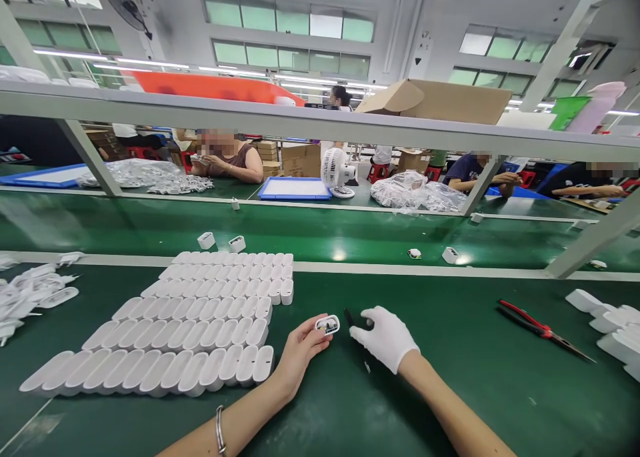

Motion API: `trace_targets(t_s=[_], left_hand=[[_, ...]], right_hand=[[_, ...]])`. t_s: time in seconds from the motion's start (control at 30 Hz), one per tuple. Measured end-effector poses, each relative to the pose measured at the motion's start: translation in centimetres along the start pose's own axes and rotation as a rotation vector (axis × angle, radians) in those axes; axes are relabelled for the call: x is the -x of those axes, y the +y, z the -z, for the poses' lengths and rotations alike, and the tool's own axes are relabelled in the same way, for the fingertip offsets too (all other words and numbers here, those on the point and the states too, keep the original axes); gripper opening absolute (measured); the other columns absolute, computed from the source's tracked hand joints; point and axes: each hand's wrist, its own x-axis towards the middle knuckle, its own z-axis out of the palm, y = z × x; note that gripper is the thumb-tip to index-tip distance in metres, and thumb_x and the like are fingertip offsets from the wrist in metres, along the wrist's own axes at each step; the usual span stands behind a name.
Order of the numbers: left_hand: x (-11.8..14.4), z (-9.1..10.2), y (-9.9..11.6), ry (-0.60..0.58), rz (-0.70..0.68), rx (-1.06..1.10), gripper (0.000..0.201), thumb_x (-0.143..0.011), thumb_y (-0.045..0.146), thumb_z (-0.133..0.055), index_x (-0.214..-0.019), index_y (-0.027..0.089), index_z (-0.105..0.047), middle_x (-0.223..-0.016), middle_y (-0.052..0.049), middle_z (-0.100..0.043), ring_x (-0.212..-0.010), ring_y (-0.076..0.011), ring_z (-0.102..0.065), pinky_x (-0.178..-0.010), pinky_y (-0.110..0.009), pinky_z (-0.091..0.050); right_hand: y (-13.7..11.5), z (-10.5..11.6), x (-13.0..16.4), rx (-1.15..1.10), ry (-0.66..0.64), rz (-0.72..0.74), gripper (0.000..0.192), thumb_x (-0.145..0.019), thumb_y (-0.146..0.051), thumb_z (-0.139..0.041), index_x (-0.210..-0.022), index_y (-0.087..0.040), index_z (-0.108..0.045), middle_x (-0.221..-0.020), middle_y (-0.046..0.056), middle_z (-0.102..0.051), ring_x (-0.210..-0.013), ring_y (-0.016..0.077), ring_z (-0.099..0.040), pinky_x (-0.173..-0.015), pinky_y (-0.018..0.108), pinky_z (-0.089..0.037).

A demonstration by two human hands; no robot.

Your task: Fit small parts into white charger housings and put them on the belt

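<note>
My left hand (306, 345) is closed around a small white oval plastic housing (327, 325), its open end facing me with small parts showing inside. To its right, my right hand (386, 337), in a white glove, has thumb and forefinger apart over a slim black tool (349, 317). The thin, shiny end of that tool points toward me; its middle is hidden by the glove, so its kind is unclear. Left of my hands, rows of white oval housings (183, 370) stand on the green table (320, 417).
Red-and-black long-nose pliers (545, 333) lie at right, near more white housings (617, 330). A pile of white parts (30, 293) is at far left. Single pieces (206, 241) sit beyond the pale strip. A shelf (320, 120) crosses above; people work behind it.
</note>
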Motion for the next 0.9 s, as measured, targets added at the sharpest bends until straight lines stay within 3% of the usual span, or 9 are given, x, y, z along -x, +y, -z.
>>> trace_targets(t_s=[0.07,0.17,0.27,0.37,0.43,0.53,0.73,0.9], left_hand=[[-0.1,0.0,-0.3,-0.006,0.029,0.041,0.044,-0.074,0.038,-0.070,-0.111,0.014,-0.064,-0.109,-0.012,-0.068,-0.100,-0.0249,-0.062,-0.095,-0.038,-0.045],[-0.3,0.1,-0.7,-0.009,0.059,0.069,0.040,-0.076,0.036,-0.068,-0.108,0.012,-0.065,-0.105,-0.013,-0.069,-0.099,-0.0251,-0.063,-0.095,-0.039,-0.045],[-0.3,0.0,-0.7,-0.014,0.069,0.076,0.038,-0.077,0.036,-0.068,-0.106,0.011,-0.066,-0.104,-0.014,-0.069,-0.099,-0.0258,-0.063,-0.095,-0.040,-0.044],[-0.2,-0.1,-0.5,-0.022,0.078,0.070,0.040,-0.075,0.036,-0.070,-0.106,0.011,-0.066,-0.106,-0.014,-0.069,-0.099,-0.0261,-0.063,-0.096,-0.039,-0.044],[-0.1,-0.1,-0.4,-0.026,0.084,0.064,0.042,-0.073,0.037,-0.072,-0.107,0.012,-0.066,-0.107,-0.014,-0.069,-0.100,-0.0263,-0.062,-0.096,-0.039,-0.043],[-0.1,-0.2,-0.2,-0.020,0.090,0.054,0.048,-0.070,0.039,-0.075,-0.108,0.012,-0.067,-0.108,-0.014,-0.068,-0.100,-0.0267,-0.063,-0.095,-0.039,-0.043],[-0.2,-0.4,-0.2,-0.002,0.090,0.045,0.051,-0.066,0.041,-0.078,-0.107,0.012,-0.068,-0.107,-0.014,-0.068,-0.098,-0.0266,-0.064,-0.092,-0.037,-0.045],[-0.1,-0.4,-0.2,0.005,0.092,0.050,0.048,-0.067,0.041,-0.076,-0.106,0.012,-0.068,-0.107,-0.014,-0.068,-0.098,-0.0263,-0.064,-0.092,-0.037,-0.046]], right_hand=[[0.5,-0.1,-0.1,-0.008,-0.077,-0.097,0.023,-0.056,-0.029,-0.072,-0.077,-0.018,-0.069,-0.067,0.004,-0.065,-0.057,0.0174,-0.059,-0.057,0.029,-0.043],[0.9,-1.0,-0.1,-0.192,-0.207,-0.227,0.022,-0.054,-0.015,-0.064,-0.076,-0.018,-0.065,-0.045,-0.003,-0.057,-0.032,0.0119,-0.047,-0.039,0.025,-0.036],[0.7,-1.1,-0.3,-0.339,-0.236,-0.261,0.016,-0.051,-0.015,-0.063,-0.066,-0.017,-0.059,-0.035,-0.006,-0.048,-0.026,0.0110,-0.041,-0.030,0.022,-0.031],[0.0,-0.2,-0.6,-0.543,-0.216,-0.241,0.013,-0.060,-0.028,-0.061,-0.063,-0.017,-0.054,-0.037,-0.005,-0.048,-0.031,0.0100,-0.046,-0.033,0.021,-0.036],[-0.5,0.3,-0.8,-0.768,-0.151,-0.189,0.023,-0.066,-0.037,-0.064,-0.073,-0.016,-0.056,-0.050,-0.002,-0.057,-0.043,0.0110,-0.056,-0.043,0.021,-0.046],[-1.0,0.0,-0.6,-1.079,-0.073,-0.157,0.042,-0.058,-0.043,-0.079,-0.081,-0.013,-0.060,-0.065,0.003,-0.065,-0.058,0.0147,-0.065,-0.055,0.024,-0.053],[-1.4,-1.9,0.1,-1.123,-0.018,-0.161,0.047,-0.050,-0.046,-0.085,-0.071,-0.011,-0.061,-0.061,0.005,-0.066,-0.055,0.0185,-0.066,-0.051,0.027,-0.054],[-1.4,-2.0,0.1,-1.110,0.011,-0.177,0.047,-0.049,-0.047,-0.085,-0.072,-0.011,-0.064,-0.060,0.005,-0.067,-0.053,0.0192,-0.067,-0.052,0.029,-0.056]])
